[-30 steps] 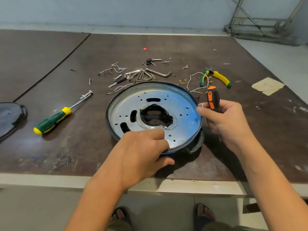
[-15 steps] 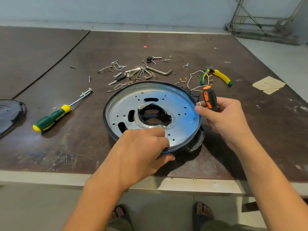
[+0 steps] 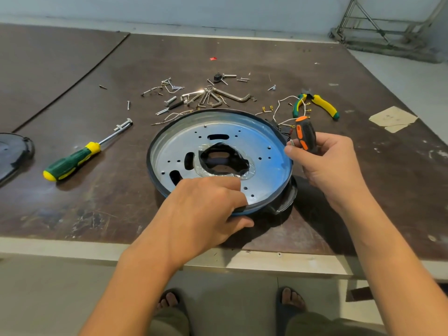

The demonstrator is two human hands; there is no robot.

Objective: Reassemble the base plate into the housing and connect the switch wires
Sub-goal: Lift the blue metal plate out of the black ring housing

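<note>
The left hand [image 3: 203, 209] grips the housing [image 3: 282, 202] by its near rim, steadying the plate [image 3: 261, 146], while the right hand [image 3: 332, 166] holds a screwdriver [image 3: 306, 134] ready beside it.

The base plate [image 3: 261, 151], a round silvery disc with slots, small holes and a ragged central opening, sits inside the black-rimmed housing [image 3: 149, 163] near the middle of the bench's [image 3: 121, 214] front edge. Thin white switch wires [image 3: 279, 103] with brass terminals trail from its far-right rim.
</note>
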